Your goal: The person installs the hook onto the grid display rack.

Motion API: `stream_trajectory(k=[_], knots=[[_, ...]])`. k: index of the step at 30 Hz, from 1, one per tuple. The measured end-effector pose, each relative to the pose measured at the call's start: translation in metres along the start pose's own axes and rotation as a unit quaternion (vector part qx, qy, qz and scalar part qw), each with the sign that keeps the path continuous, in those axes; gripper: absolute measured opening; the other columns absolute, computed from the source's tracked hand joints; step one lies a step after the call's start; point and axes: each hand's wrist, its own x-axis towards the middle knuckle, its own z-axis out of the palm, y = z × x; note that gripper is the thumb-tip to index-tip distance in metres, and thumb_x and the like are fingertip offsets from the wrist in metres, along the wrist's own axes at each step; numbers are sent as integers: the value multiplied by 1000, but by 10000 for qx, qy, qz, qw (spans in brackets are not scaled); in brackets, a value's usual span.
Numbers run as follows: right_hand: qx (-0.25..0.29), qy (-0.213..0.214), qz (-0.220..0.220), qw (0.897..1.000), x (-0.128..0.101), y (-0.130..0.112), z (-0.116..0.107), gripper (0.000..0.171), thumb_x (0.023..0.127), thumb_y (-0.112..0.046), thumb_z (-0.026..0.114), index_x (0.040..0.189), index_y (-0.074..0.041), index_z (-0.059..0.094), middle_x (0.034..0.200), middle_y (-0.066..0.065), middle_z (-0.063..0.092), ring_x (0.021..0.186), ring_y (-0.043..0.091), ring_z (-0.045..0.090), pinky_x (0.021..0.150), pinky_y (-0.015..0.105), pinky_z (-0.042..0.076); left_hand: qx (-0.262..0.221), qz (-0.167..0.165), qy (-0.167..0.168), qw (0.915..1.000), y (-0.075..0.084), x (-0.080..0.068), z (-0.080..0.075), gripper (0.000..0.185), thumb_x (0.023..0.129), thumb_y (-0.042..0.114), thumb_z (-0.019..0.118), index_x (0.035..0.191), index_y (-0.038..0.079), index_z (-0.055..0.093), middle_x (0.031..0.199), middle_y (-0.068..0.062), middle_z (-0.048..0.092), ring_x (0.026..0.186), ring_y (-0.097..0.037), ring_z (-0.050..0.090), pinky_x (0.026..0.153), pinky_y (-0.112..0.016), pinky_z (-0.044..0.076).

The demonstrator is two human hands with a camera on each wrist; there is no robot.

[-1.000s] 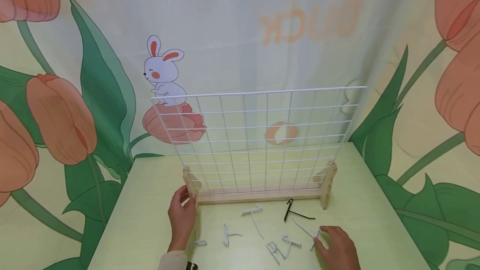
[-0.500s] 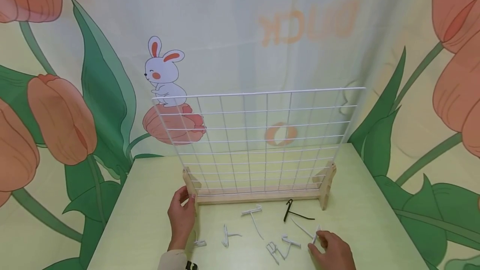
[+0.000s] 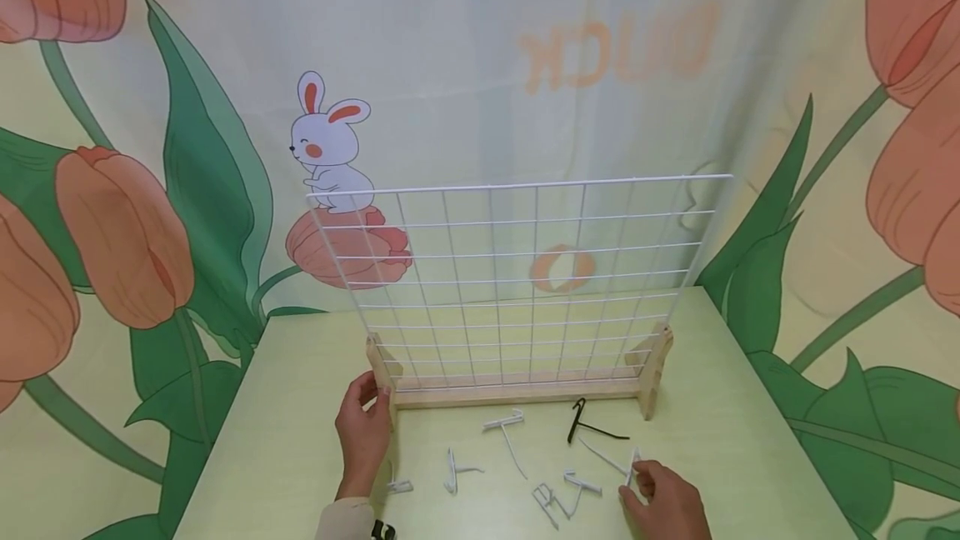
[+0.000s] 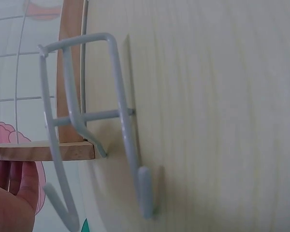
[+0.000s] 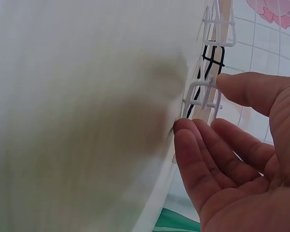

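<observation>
Fingers (image 5: pixel 198 145) of the right hand (image 3: pixel 667 502) pinch the near end of a white hook (image 3: pixel 617 463) on the tabletop (image 3: pixel 300 440); its long axis runs far-left toward the black hook (image 3: pixel 588 426). The left hand (image 3: pixel 363 436) grips the grid stand's (image 3: pixel 517 394) left wooden foot (image 3: pixel 381 373), well apart from the hook.

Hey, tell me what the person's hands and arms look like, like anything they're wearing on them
Both hands are bare, with no gloves or rings visible. The left hand comes out of a light beige sleeve cuff, and a small dark object with white marks sits beside that cuff at the frame edge; what it is cannot be told. The right hand shows no sleeve in view. Fingernails look short and unpainted.
</observation>
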Motion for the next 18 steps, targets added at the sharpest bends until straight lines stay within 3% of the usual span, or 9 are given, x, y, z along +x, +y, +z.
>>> stream_trajectory(k=[18], knots=[[241,377,44,9990,8,9,-2,25,88,-11,83,109,0,75,85,-1,76,76,13,70,71,38,60,81,97,38,9999,-3,0,1,32,102,12,70,133,10,65,126,-12,72,119,-28,70,80,-2,49]])
